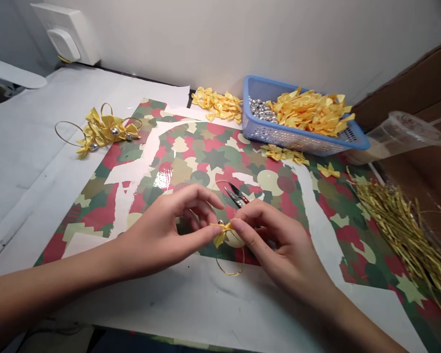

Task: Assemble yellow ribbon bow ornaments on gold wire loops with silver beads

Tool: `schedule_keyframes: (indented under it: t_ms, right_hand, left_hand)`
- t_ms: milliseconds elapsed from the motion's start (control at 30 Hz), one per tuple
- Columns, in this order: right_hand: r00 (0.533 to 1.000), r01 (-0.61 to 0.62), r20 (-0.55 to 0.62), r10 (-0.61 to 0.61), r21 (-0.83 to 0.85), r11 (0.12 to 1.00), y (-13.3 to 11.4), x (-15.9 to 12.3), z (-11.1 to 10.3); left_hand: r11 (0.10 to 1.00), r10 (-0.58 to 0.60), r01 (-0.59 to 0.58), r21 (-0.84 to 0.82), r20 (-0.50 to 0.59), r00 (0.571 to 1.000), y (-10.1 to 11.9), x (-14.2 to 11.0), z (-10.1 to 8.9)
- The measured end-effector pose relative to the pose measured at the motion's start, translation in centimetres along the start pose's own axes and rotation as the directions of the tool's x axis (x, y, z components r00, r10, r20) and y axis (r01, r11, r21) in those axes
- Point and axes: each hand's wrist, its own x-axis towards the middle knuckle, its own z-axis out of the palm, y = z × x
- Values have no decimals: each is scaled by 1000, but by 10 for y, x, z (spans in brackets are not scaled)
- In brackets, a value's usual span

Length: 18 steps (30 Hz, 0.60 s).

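Two bare hands meet at lower centre of the frame: the left hand (pixel 158 230) and the right hand (pixel 279 240) pinch a small yellow satin bow (pixel 220 235) from opposite sides. Each grip is closed on it between thumb and fingertips, apparently to steady so small a piece. A silver bead (pixel 220 222) shows at the bow's upper edge, and a thin gold wire loop (pixel 230 272) curves below and behind it, over the edge of a patterned paper sheet (pixel 206 147). Just beyond the fingers lie small thread snips (pixel 236 195), seemingly kept within easy reach. At upper right, a blue plastic basket (pixel 290 139) holds yellow bows (pixel 308 110) and silver beads (pixel 260 110), with a loose heap of bows (pixel 216 104) at its left, likely for quick picking. Wire-and-bow ornaments (pixel 103 130) rest at upper left, set aside on white paper (pixel 40 162) covering the tabletop. Gold tinsel strands (pixel 400 230) fan out at right.
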Motion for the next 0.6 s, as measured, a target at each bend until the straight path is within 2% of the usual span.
schedule_keyframes:
  t_ms: [167, 300, 400, 600]
  right_hand:
    - [996, 23, -84, -17, 72, 997, -5, -1, -1]
    - [995, -12, -93, 27, 154, 988, -10, -1, -1]
    - [995, -57, -68, 75, 246, 968, -10, 0, -1]
    - [984, -180, 77, 163, 441, 879, -7, 0, -4]
  left_hand:
    - [986, -28, 38, -161, 65, 997, 1, 1, -4]
    - [963, -49, 68, -261, 79, 996, 4, 2, -5]
    - [949, -37, 60, -311, 79, 996, 6, 2, -5]
    - [946, -26, 60, -320, 109, 994, 6, 1, -6]
